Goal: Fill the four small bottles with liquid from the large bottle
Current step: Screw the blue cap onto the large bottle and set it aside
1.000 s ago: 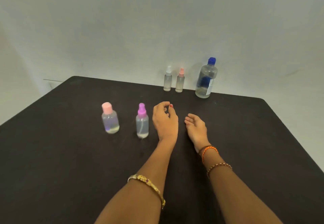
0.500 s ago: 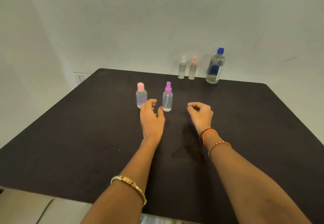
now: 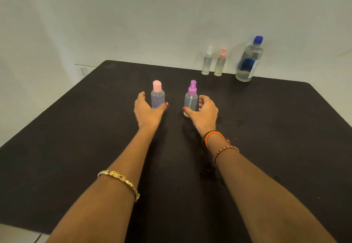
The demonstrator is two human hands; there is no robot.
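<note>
Pink-capped bottle (image 3: 157,96) cupped loosely by spread left hand (image 3: 147,110); right of it, purple spray bottle (image 3: 191,99) between spread right-hand (image 3: 204,113) fingers.

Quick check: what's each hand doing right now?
Left hand: open, cupped around the pink-capped bottle, not gripping.
Right hand: open, fingers curved beside the purple spray bottle, not closed on it.

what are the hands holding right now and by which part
Nothing is clearly held yet. The left hand is cupped open around the lower body of the pink-capped bottle, and the right hand around the purple spray bottle; neither grip looks closed.
</note>
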